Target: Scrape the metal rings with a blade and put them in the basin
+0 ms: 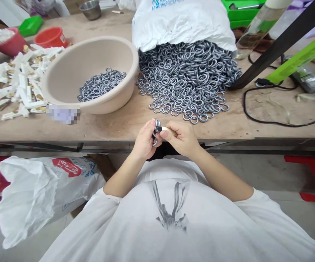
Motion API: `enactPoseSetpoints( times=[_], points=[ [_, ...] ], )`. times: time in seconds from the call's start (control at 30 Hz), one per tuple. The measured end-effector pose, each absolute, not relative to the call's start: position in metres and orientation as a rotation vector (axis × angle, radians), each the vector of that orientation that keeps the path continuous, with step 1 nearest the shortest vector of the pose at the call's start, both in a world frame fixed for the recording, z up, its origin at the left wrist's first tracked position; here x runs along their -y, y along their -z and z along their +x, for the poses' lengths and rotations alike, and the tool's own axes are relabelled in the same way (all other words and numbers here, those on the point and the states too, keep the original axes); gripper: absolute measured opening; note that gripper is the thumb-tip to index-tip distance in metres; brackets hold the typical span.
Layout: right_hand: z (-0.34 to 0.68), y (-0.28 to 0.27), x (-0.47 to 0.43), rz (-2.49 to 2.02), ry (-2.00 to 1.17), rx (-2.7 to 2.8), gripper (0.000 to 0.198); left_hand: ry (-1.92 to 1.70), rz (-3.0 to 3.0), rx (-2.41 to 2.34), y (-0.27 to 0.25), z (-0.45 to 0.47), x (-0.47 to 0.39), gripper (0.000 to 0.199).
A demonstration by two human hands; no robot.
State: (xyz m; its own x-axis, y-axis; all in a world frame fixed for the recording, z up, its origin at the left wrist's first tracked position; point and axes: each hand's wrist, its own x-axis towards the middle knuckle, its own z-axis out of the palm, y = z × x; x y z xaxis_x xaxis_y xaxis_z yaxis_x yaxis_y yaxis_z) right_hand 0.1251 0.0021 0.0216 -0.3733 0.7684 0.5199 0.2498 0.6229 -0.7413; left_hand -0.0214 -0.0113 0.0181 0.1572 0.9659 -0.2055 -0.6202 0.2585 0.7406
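Note:
At the table's front edge, my left hand (144, 141) is closed around a few grey metal rings (157, 123). My right hand (184, 137) pinches a small slim tool (165, 128) with a pale shaft and a dark end, its tip touching or very near the rings; its exact kind is too small to make out. Just beyond my hands, a large heap of the same rings (184, 80) spills from a white woven sack (183, 25). A beige basin (56, 78) to the left holds more rings (102, 84).
White plastic pieces (23, 83) cover the table's left side, near a red tub (50, 37), a green tray (30, 25) and a metal bowl (91, 10). On the right, a black post (277, 47) stands beside a black cable (244, 105). Below left lies a white sack (37, 196).

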Motion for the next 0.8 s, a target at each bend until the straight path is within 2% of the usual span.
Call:
enactPoseSetpoints(
  times=[0.13,0.23,0.37,0.5,0.63,0.8],
  points=[
    [0.130,-0.013,-0.014,-0.904,-0.746,1.908,0.059,-1.198,0.614,-0.698,-0.021,-0.023,0.016,0.053],
    [0.134,-0.007,-0.027,-1.053,-0.829,1.655,0.067,-1.126,0.720,-0.605,-0.026,-0.023,0.020,0.055],
    [0.123,-0.013,-0.021,-0.836,-1.050,1.505,0.055,-1.165,0.703,-0.642,-0.025,-0.022,0.020,0.053],
    [0.106,-0.020,-0.008,-0.710,-1.248,1.457,0.055,-1.232,0.677,-0.727,-0.019,-0.019,0.017,0.054],
    [0.109,-0.020,-0.010,-0.730,-1.196,1.427,0.054,-1.218,0.776,-0.678,-0.018,-0.019,0.018,0.056],
    [0.126,-0.030,-0.008,-0.675,-0.949,1.795,0.050,-1.236,0.811,-0.654,-0.024,-0.025,0.020,0.057]
  ],
)
